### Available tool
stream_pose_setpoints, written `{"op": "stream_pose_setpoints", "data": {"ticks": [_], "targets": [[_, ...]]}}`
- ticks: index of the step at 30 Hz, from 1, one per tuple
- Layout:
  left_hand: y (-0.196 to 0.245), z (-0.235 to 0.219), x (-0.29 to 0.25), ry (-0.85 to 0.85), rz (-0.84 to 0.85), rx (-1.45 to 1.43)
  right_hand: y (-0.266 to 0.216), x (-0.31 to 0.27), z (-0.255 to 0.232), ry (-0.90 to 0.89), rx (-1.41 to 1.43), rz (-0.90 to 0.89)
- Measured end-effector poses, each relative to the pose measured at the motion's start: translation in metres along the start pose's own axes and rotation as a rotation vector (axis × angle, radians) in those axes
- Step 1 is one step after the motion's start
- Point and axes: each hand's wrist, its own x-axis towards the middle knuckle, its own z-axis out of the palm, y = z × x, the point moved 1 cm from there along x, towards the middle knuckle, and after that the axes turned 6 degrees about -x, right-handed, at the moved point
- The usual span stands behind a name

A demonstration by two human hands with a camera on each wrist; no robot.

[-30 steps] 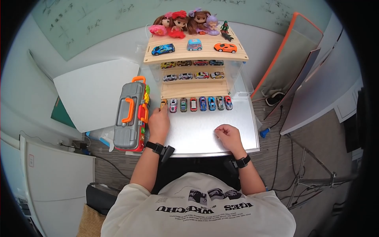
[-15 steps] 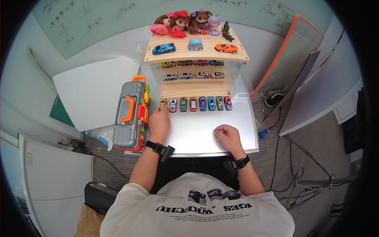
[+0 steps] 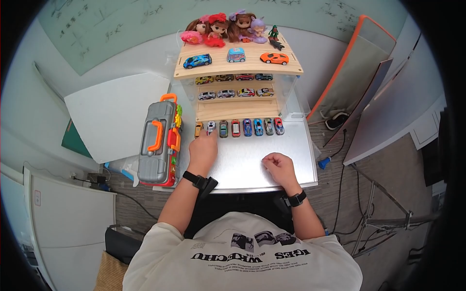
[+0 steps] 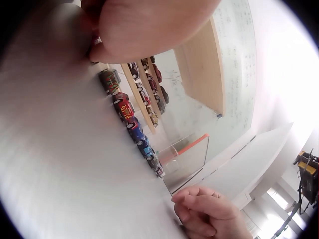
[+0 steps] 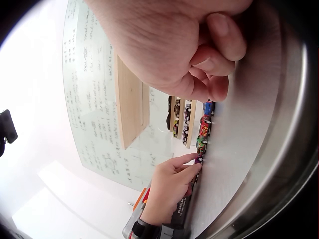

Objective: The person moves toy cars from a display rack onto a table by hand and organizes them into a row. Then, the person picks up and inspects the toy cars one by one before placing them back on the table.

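Pinching the white toy car (image 3: pixel 210 127) in the row on the metal table (image 3: pixel 252 160), the left hand (image 3: pixel 203 150) curls its fingertips onto it. Curled into a loose fist holding nothing, the right hand (image 3: pixel 277 167) rests on the table.

This looks like an office or lab set up for toy sorting: a whiteboard (image 3: pixel 121 24) covered in formulas fills the back wall, foam boards (image 3: pixel 114 114) lean around a metal table (image 3: pixel 252 165), and cables (image 3: pixel 340 160) trail across the floor.
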Motion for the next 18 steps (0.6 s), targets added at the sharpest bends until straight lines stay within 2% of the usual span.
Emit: {"op": "stream_pose_setpoints", "data": {"ticks": [18], "targets": [[-0.0024,0.0041,0.0053,0.002,-0.007,0.001,-0.0002,-0.0001,-0.0004,-0.007,-0.023,-0.011]]}}
